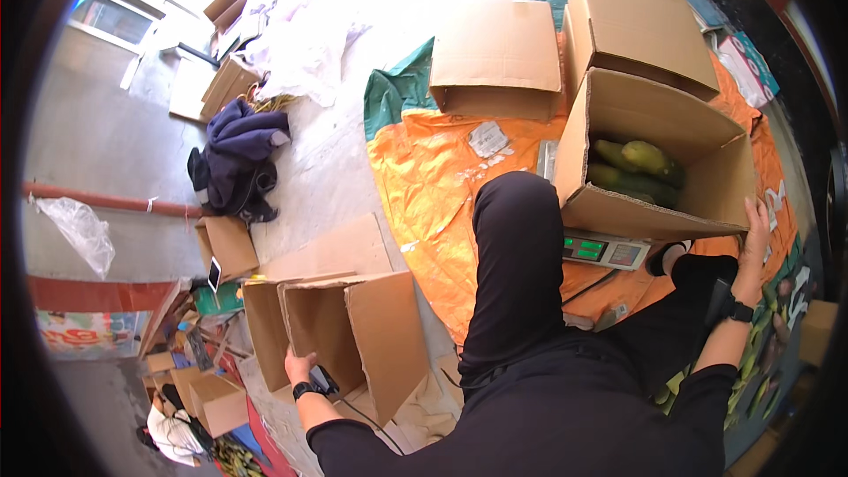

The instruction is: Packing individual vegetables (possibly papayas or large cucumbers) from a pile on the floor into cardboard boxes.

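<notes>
My left hand [301, 369] grips the edge of an empty open cardboard box [391, 338], which stands on its base at my left, pressed against another box [264, 331]. At the right, my right hand [756, 232] holds the near right corner of an open cardboard box [662, 215]. Several long green vegetables [639, 165] lie at the bottom of that box; their exact kind is hard to tell. Beneath it is a digital scale [606, 250] with lit green displays, partly hidden by the box and my knee.
Two upturned cardboard boxes [497, 46] [649, 26] stand on the orange tarp [424, 192] ahead. Loose green vegetables [762, 371] lie at my right. Dark clothing [242, 152] lies on the floor ahead left. Another person [173, 427] bends near boxes at lower left.
</notes>
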A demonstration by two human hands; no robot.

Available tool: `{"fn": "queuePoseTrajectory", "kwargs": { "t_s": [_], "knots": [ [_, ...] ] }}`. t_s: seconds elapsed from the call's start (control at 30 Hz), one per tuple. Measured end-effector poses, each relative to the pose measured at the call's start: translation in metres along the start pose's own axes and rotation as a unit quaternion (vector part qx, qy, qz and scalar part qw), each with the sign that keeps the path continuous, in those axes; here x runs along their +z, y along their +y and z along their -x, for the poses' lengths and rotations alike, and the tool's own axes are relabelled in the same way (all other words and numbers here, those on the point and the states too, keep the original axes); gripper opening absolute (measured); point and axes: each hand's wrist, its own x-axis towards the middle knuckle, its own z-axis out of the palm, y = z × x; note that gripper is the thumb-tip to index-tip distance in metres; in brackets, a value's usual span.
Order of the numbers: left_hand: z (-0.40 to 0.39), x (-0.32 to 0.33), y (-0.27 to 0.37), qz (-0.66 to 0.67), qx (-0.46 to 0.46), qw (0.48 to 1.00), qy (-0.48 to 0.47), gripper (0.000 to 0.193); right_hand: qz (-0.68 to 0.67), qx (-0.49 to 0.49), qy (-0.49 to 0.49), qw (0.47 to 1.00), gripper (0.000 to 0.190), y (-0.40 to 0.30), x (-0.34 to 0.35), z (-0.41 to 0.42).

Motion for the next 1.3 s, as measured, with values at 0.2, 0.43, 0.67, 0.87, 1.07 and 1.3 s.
{"fn": "queuePoseTrajectory", "kwargs": {
  "t_s": [0.2,0.43,0.67,0.87,1.07,1.3],
  "knots": [
    [0.007,0.0,0.025,-0.018,-0.028,0.999,-0.039,0.027,-0.002,-0.009,0.021,1.0,0.039,-0.001,-0.006,0.0],
    [-0.012,-0.033,0.111,-0.024,0.073,0.992,-0.1,0.026,0.035,-0.034,0.029,0.998,0.036,0.001,-0.005,0.001],
    [-0.006,-0.07,0.214,0.239,0.124,0.958,-0.102,0.026,0.039,-0.046,0.027,0.998,0.036,-0.005,0.006,0.008],
    [-0.011,-0.051,0.331,0.481,0.149,0.854,-0.132,0.033,0.067,-0.04,0.036,0.996,0.034,-0.011,0.007,0.013],
    [-0.016,0.041,0.477,0.67,0.16,0.673,-0.268,0.034,0.082,-0.038,0.033,0.995,0.032,-0.019,0.007,0.017],
    [0.028,0.146,0.654,0.742,0.111,0.567,-0.34,0.034,0.094,-0.056,0.045,0.993,0.031,-0.026,0.015,0.02]
  ]
}}
